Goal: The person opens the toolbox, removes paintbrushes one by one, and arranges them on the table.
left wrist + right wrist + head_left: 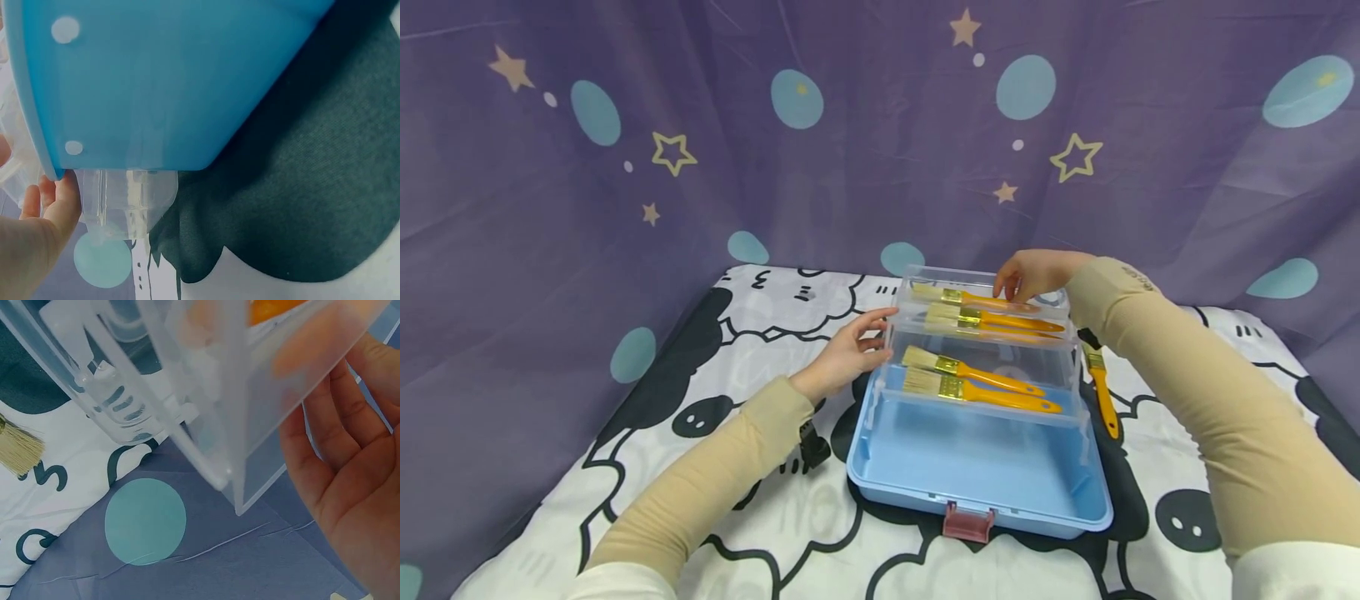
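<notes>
A light-blue plastic case stands open, its clear tiered trays raised at the back. Several paintbrushes with yellow handles and pale bristles lie in these trays, bristles to the left. My left hand touches the trays' left side, thumb and fingers spread; the left wrist view has its fingers by the blue rim. My right hand reaches down into the top tray and pinches the handle of the rearmost paintbrush. In the right wrist view, the cloudy tray wall partly hides the fingertips.
Another paintbrush lies on the patterned cloth right of the case, bristles pointing away. A pink latch hangs at the case's front. Behind the cloth rises a purple curtain with stars and blue ovals.
</notes>
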Demonstrator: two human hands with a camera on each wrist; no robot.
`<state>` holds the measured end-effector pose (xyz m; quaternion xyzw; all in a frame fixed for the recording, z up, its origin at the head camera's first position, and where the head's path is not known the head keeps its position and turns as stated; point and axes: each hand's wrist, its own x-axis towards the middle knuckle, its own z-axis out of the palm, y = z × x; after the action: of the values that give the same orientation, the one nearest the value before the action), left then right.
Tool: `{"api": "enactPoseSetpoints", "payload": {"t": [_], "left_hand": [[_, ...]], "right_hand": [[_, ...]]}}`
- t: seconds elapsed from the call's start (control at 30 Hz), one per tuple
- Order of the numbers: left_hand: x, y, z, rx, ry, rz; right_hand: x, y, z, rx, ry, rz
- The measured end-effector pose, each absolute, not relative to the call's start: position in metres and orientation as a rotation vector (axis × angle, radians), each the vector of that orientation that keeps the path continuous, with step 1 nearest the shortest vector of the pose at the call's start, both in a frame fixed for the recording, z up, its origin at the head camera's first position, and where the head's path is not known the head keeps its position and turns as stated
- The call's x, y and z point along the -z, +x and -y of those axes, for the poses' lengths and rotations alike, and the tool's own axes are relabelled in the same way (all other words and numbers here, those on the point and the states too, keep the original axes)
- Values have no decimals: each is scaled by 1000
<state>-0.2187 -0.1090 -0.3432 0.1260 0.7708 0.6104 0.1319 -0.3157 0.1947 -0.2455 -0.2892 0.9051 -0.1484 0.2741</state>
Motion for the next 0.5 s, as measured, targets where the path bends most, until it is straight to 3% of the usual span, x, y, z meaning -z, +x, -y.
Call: {"api": "enactPoseSetpoints", "payload": {"t": [0.5], "left_hand": [[345, -222, 109, -1782, 364, -2214]], "right_hand": [[245, -320, -193, 378, -732, -2420]]}}
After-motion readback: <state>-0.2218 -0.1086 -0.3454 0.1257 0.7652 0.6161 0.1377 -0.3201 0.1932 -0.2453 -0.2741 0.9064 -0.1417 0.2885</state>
